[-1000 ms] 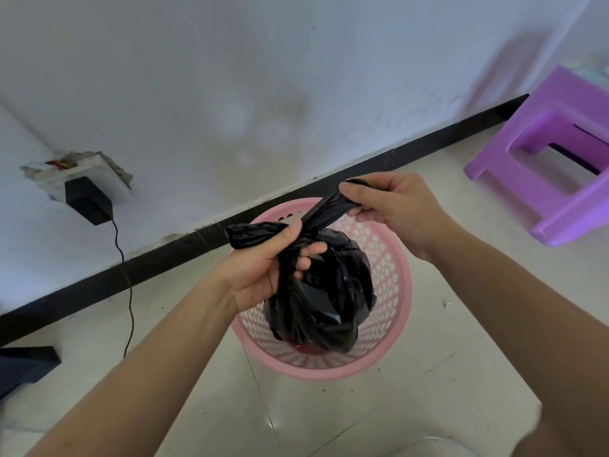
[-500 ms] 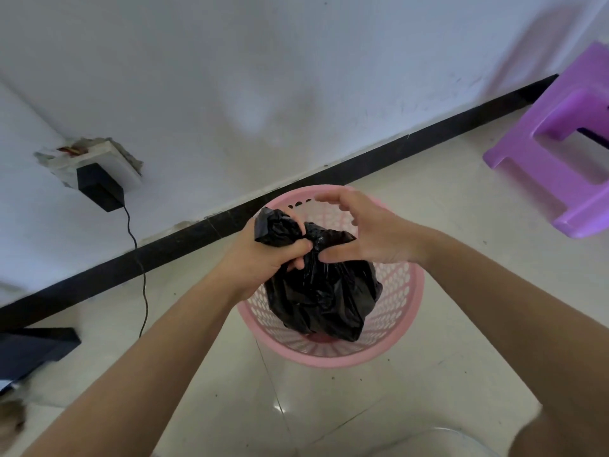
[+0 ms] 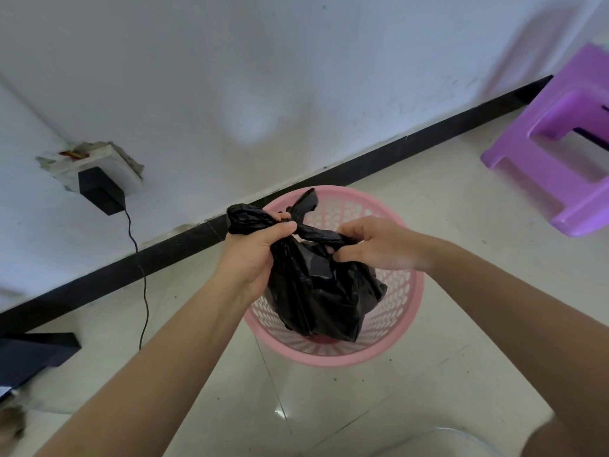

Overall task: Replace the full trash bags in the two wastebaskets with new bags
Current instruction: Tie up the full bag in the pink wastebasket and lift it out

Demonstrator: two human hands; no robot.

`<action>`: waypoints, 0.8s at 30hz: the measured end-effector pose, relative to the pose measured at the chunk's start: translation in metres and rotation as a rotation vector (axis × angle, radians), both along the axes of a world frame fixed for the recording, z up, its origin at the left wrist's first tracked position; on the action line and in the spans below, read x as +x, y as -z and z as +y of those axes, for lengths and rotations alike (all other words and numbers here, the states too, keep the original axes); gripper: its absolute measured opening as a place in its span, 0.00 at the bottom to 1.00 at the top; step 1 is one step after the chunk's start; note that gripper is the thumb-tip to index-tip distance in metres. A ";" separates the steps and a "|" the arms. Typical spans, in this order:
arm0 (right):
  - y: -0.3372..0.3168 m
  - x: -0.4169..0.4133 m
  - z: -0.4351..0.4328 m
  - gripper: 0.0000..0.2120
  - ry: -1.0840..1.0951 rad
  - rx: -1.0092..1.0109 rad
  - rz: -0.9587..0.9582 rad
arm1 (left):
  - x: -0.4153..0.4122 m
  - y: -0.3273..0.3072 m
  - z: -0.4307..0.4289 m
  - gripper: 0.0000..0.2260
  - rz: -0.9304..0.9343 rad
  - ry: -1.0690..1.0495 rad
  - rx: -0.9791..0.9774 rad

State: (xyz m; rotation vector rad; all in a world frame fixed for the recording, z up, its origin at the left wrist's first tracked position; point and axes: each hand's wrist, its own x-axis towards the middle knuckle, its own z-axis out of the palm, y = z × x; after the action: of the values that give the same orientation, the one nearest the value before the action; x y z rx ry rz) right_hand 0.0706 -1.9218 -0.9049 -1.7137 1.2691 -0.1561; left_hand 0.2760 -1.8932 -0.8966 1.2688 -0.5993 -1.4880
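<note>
In the middle of the frame, the left hand [image 3: 255, 255] and right hand [image 3: 379, 247] each grip a twisted end of the black bag [image 3: 316, 291] above the pink basket [image 3: 400, 311].

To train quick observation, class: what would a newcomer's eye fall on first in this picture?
First, the black trash bag at centre, hanging over the pink wastebasket, its twisted top strands held in the grip of the left hand and the right hand. Then the purple stool on the floor at far right, and the black plug in a damaged wall socket at left.
</note>
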 end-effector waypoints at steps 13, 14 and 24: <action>0.000 0.011 0.003 0.11 0.389 0.217 -0.589 | -0.008 -0.002 0.008 0.13 0.154 0.114 -0.118; 0.001 0.014 0.004 0.10 0.496 0.220 -0.648 | -0.010 -0.003 0.008 0.11 0.170 0.103 -0.116; -0.004 0.038 -0.005 0.19 1.062 0.379 -1.066 | -0.021 -0.007 -0.003 0.20 0.626 -0.348 0.034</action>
State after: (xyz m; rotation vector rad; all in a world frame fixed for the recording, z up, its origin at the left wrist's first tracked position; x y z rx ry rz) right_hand 0.1088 -1.9265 -0.9006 -0.3119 1.0934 -1.1776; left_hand 0.2553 -1.8961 -0.8895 0.8076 0.0589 -1.4901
